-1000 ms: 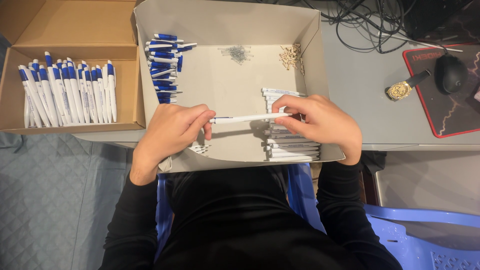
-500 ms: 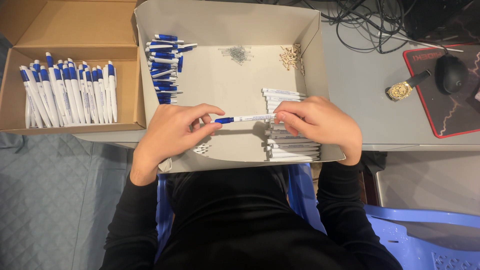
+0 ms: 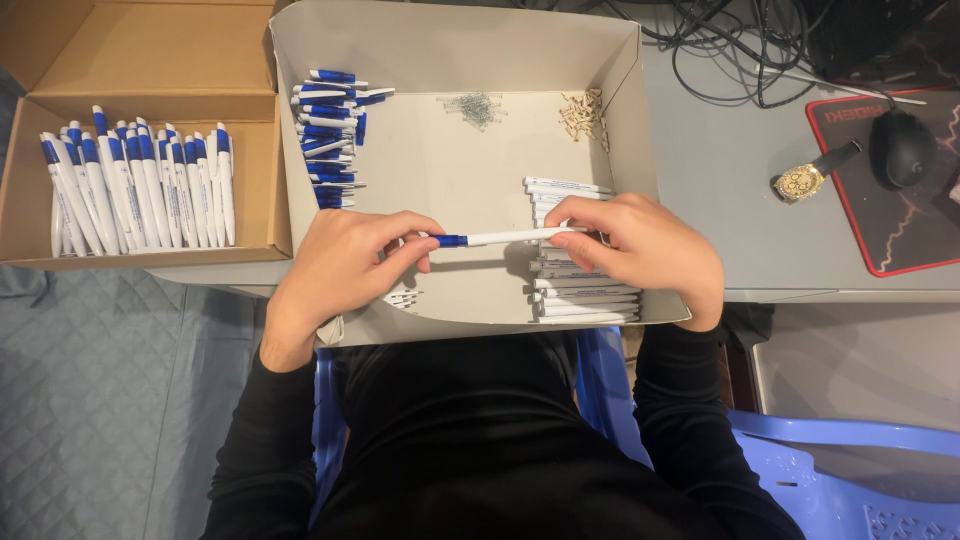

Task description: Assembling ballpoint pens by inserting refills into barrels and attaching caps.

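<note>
Both hands hold one white pen with a blue end (image 3: 492,238) level above a shallow grey box (image 3: 620,120). My left hand (image 3: 345,265) pinches the blue end; my right hand (image 3: 640,250) grips the white barrel. Under my right hand lies a stack of white pen barrels (image 3: 580,295). A pile of blue pen parts (image 3: 330,135) sits in the box's far left corner. A heap of small metal springs (image 3: 472,105) and a heap of small beige bits (image 3: 580,112) lie along the far side. A few white pieces (image 3: 403,297) show beneath my left hand.
A brown cardboard box (image 3: 150,70) to the left holds a row of finished white-and-blue pens (image 3: 140,190). On the grey desk to the right are a gold wristwatch (image 3: 800,182), a black mouse (image 3: 902,148) on a red-edged mat, and tangled cables (image 3: 740,50). A blue plastic chair (image 3: 850,470) is below.
A blue end now shows on the pen at my left fingertips, where a second ago only the white barrel was seen. Both hands stayed almost in place.
</note>
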